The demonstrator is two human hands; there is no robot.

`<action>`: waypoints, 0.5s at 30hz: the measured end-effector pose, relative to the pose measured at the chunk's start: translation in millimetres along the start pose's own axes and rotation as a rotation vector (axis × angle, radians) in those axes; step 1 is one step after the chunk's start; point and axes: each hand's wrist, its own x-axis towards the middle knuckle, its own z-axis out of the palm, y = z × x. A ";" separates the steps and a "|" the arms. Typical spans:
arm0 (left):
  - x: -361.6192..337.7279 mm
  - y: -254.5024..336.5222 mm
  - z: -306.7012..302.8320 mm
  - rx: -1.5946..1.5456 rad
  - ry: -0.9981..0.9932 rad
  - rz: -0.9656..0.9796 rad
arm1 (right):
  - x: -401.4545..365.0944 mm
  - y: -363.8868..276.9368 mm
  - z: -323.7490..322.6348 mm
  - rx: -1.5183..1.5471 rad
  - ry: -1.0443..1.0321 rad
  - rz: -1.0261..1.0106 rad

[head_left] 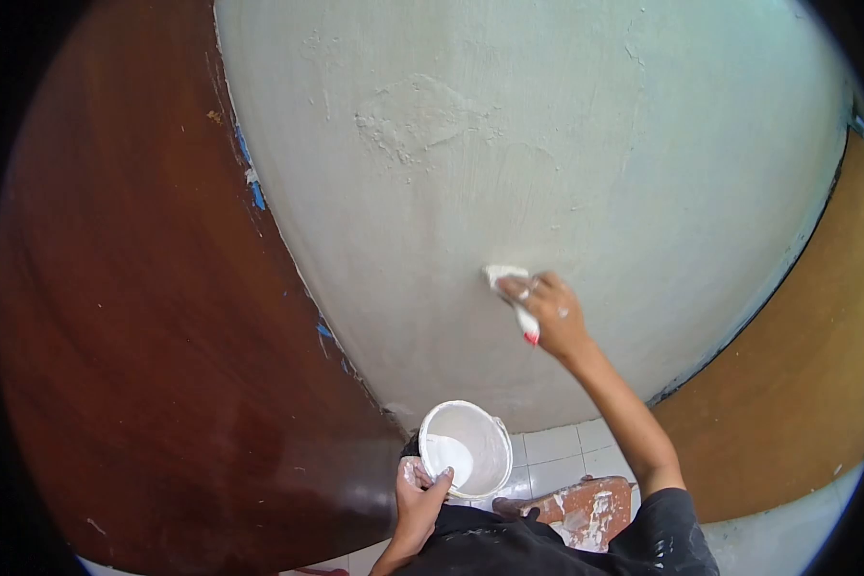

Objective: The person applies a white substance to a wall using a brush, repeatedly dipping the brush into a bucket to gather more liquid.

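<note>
My right hand [552, 307] is closed around a paintbrush [525, 322] with a white handle and a red end. White-coated bristles press against, or lie very near, the pale wall [403, 240]. Low in the view, my left hand [422, 490] grips the rim of a white bucket [494, 451], thumb over the edge. White paint [451, 456] lies in the bottom of the tilted bucket. Spots of paint mark the fingers of both hands.
A dark brown wooden panel [163, 336] borders the wall on the left, with blue scraps [257, 195] along the seam. Another brown panel [787, 384] stands right. Below are white floor tiles [552, 444] and a paint-splashed reddish block [586, 509]. Rough patches [418, 115] show higher on the wall.
</note>
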 end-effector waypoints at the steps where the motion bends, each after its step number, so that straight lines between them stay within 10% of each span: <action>1: -0.3 2.1 1.1 -0.004 -0.004 -0.007 | 14.3 6.9 -14.9 -0.001 -0.004 0.003; 9: 9.6 -8.9 -13.8 0.006 -0.034 -0.008 | 163.0 23.8 -94.1 -0.296 0.433 -0.148; 15: 3.5 -0.6 -8.0 0.014 0.026 -0.105 | 73.7 30.8 5.6 -0.264 0.158 -0.159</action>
